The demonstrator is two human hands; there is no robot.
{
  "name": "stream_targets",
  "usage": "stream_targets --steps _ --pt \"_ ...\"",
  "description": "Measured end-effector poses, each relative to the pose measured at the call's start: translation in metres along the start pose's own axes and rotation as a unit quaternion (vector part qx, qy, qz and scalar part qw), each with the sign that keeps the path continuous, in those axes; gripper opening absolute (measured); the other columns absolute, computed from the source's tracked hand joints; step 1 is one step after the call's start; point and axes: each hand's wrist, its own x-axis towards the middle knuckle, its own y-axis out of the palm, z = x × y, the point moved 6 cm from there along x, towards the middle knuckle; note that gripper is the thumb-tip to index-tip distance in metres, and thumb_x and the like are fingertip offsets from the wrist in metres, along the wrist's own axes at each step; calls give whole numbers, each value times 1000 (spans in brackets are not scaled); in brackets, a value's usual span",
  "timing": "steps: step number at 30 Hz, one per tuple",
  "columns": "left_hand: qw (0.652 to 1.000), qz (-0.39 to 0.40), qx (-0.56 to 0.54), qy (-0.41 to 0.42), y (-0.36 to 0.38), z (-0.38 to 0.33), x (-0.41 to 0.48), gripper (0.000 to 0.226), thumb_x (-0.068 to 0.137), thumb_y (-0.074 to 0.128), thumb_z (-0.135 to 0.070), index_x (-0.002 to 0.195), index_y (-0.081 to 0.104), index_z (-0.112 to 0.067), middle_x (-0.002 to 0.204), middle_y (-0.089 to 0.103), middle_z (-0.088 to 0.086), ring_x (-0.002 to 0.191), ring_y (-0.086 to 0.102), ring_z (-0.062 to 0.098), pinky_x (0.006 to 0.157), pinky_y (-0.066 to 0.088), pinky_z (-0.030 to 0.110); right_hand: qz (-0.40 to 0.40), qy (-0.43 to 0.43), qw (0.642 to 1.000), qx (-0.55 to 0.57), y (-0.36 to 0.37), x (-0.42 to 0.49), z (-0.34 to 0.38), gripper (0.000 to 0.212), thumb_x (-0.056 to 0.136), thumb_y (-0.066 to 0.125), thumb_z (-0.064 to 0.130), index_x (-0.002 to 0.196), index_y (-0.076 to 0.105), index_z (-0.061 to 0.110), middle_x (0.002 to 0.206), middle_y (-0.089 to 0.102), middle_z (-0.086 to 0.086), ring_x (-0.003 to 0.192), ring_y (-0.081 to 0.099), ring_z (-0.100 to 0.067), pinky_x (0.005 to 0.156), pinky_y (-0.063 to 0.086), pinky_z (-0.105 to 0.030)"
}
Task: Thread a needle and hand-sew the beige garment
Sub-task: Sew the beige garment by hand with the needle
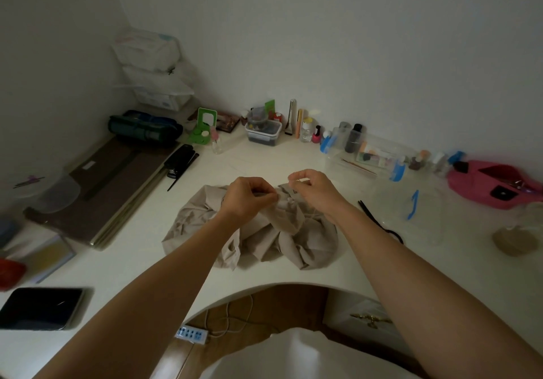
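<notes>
Closest to the lens on my feed is a fold of the person's white clothing [293,355], with both bare forearms reaching away from it over the curved cut-out edge of the white table [293,155]. The beige garment [273,240] lies crumpled in a heap on the tabletop right in front of that cut-out, between the two wrists. The left hand [249,199] is curled, knuckles up, and its fingertips pinch a raised fold at the top of the heap. The right hand [314,190] hovers just beside it, apart from the left, with the fingers bent and thumb and forefinger pressed together on what looks like a fine pale thread [296,179] — I cannot make out a needle at this size. Left of the garment a black comb [182,170] lies beside some flat brown boards [117,184], and a dark tablet [41,308] sits at the near left edge. Along the back wall stand small bottles and a clear lidded box [264,134]; a pink case [493,184] rests far right. Down on the wooden floor — seen through the cut-out — lies a white power strip [192,334].
</notes>
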Motion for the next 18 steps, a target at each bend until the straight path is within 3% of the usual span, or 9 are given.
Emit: stream_targets --steps 2,5,7,11,18 --pt "1000 -21 -1 -12 -2 2 0 10 81 75 -18 75 71 -25 73 68 -11 71 62 4 68 51 18 -3 11 1000 24 -1 -1 0 24 99 49 22 122 55 25 103 58 6 91 56 -10 84 49 -28" --pt "998 -51 -18 -27 -4 4 0 4 82 75 -19 80 72 -20 72 68 -7 68 61 8 67 52 22 -18 -52 998 21 -3 -8 13 22 99 47 12 114 61 19 89 64 4 65 53 -7 63 46 -24" --pt "997 -69 -15 -25 -5 4 0 3 82 75 -20 82 73 -19 72 68 -6 65 61 7 66 52 22 18 -91 996 10 2 -15 22 15 100 52 14 110 64 13 85 72 0 51 51 -5 54 45 -21" --pt "995 -94 -12 -22 -7 2 -2 3 82 74 -22 82 73 -19 72 69 -6 64 61 6 67 54 22 55 -111 992 3 14 -23 22 15 97 60 19 105 70 11 79 74 -4 46 52 -9 48 45 -18" --pt "992 -119 -30 -31 -12 5 -3 1 82 74 -19 83 75 -18 71 69 -8 62 60 2 64 51 21 33 -124 992 -2 17 -26 12 21 97 59 15 114 71 12 53 62 -1 45 52 -10 47 41 -16"
